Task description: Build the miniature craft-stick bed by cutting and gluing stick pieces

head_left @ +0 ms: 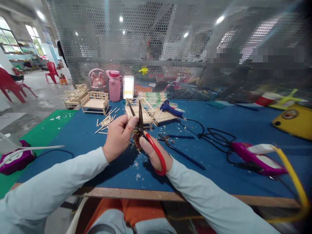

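Observation:
My right hand [150, 150] is closed around a pair of scissors [159, 156] with red handles, dark blades apart and pointing away from me. Beside the blades, my left hand [119, 135] is closed in a pinch; whatever sits between its fingertips is too small or hidden to make out. Just beyond both hands stands a miniature wooden bench frame [138, 113], partly covered by the blades. Loose thin wooden sticks [106, 123] lie in a pile past my left hand. To the right of the scissors rest blue-handled pliers [187, 158], their jaws apart.
A blue glue gun [172, 109] lies behind the pliers, its black cord running right toward a purple power strip [260, 159]. More small wooden benches [95, 103], a pink bottle [114, 86] and a lit phone [128, 87] stand before the perforated metal screen [97, 39]. Scraps litter the blue tabletop [97, 175].

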The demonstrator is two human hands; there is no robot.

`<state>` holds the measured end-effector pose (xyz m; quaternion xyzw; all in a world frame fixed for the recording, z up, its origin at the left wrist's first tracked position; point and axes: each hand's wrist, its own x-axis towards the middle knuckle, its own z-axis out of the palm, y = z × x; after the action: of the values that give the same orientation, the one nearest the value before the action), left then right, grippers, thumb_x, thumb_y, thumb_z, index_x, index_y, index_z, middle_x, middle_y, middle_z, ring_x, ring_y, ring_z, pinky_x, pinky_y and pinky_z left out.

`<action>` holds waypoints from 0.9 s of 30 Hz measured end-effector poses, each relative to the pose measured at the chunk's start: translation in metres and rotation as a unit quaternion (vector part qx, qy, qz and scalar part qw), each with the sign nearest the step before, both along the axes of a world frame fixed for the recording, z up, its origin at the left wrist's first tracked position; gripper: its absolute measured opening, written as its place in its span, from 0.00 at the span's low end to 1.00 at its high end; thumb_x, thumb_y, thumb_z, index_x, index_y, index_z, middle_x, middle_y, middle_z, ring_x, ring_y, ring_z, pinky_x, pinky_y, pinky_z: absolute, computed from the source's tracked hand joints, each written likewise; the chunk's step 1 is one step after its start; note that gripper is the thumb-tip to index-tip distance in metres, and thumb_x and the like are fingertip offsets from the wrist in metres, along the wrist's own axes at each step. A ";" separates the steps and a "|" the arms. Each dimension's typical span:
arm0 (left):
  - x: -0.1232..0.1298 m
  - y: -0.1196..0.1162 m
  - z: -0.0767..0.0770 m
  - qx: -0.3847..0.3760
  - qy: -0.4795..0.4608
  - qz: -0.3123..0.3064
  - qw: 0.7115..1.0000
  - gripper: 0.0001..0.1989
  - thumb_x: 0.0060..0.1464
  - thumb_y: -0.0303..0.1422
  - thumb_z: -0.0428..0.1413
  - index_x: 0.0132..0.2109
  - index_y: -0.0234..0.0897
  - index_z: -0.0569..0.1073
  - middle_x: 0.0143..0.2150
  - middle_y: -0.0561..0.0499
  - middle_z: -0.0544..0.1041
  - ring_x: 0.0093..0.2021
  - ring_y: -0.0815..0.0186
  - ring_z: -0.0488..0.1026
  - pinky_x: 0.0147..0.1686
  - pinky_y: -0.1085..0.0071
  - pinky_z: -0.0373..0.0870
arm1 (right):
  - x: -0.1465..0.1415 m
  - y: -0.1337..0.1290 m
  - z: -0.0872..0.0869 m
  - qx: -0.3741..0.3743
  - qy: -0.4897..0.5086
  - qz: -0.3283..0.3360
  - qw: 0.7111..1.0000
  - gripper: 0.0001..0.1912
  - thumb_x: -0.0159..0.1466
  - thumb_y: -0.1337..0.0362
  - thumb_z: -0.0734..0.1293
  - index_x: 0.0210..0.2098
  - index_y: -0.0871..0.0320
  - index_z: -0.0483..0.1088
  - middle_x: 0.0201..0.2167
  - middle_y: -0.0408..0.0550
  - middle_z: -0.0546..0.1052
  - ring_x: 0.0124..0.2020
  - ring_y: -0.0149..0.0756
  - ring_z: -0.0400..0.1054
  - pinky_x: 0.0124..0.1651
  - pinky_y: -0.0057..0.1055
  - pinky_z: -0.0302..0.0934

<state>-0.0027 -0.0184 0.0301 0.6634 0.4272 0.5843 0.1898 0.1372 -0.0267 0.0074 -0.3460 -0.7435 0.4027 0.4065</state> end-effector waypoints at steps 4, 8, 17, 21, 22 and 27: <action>0.000 -0.001 0.002 -0.023 -0.020 -0.026 0.999 0.20 0.57 0.42 0.47 0.21 0.36 0.59 0.20 0.57 0.59 0.23 0.73 0.55 0.25 0.75 0.55 | 0.000 0.000 0.000 0.007 0.014 0.017 1.000 0.23 0.60 0.42 0.55 0.31 0.56 0.60 0.27 0.43 0.64 0.29 0.33 0.57 0.35 0.33 0.55; 0.001 -0.002 0.003 -0.038 -0.041 -0.041 0.998 0.21 0.56 0.45 0.47 0.21 0.36 0.59 0.19 0.57 0.59 0.22 0.73 0.55 0.24 0.75 0.55 | 0.000 0.001 -0.001 0.002 0.033 0.024 0.999 0.23 0.61 0.42 0.54 0.32 0.57 0.61 0.30 0.45 0.65 0.32 0.34 0.58 0.39 0.34 0.56; 0.002 -0.003 0.004 -0.028 -0.020 -0.027 0.999 0.21 0.56 0.44 0.47 0.21 0.36 0.59 0.18 0.57 0.58 0.21 0.73 0.54 0.23 0.75 0.54 | 0.000 0.000 -0.006 -0.025 0.023 0.004 0.999 0.27 0.61 0.39 0.50 0.29 0.57 0.61 0.23 0.42 0.62 0.24 0.31 0.56 0.28 0.31 0.56; 0.002 -0.004 0.003 -0.013 0.014 -0.005 1.000 0.19 0.57 0.40 0.47 0.22 0.36 0.60 0.19 0.57 0.56 0.23 0.73 0.54 0.24 0.75 0.53 | -0.001 -0.001 -0.008 -0.036 0.001 -0.029 0.999 0.28 0.60 0.39 0.49 0.22 0.56 0.57 0.18 0.41 0.59 0.20 0.29 0.54 0.23 0.28 0.52; 0.002 -0.004 0.003 -0.014 0.019 -0.004 1.000 0.19 0.57 0.39 0.47 0.22 0.36 0.60 0.19 0.57 0.56 0.23 0.73 0.53 0.24 0.75 0.53 | -0.001 -0.001 -0.008 -0.027 -0.003 -0.041 0.999 0.29 0.60 0.38 0.49 0.20 0.56 0.57 0.17 0.41 0.59 0.20 0.29 0.54 0.23 0.28 0.51; -0.001 0.000 0.001 -0.025 0.007 -0.005 1.000 0.18 0.58 0.40 0.46 0.23 0.35 0.62 0.19 0.57 0.57 0.23 0.73 0.55 0.24 0.75 0.54 | 0.006 -0.002 0.008 0.020 -0.033 -0.096 0.995 0.28 0.60 0.39 0.52 0.20 0.56 0.58 0.16 0.41 0.59 0.20 0.29 0.54 0.23 0.28 0.51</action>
<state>-0.0039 -0.0188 0.0308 0.6646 0.4394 0.5680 0.2063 0.1433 -0.0285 0.0157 -0.4208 -0.7280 0.3351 0.4250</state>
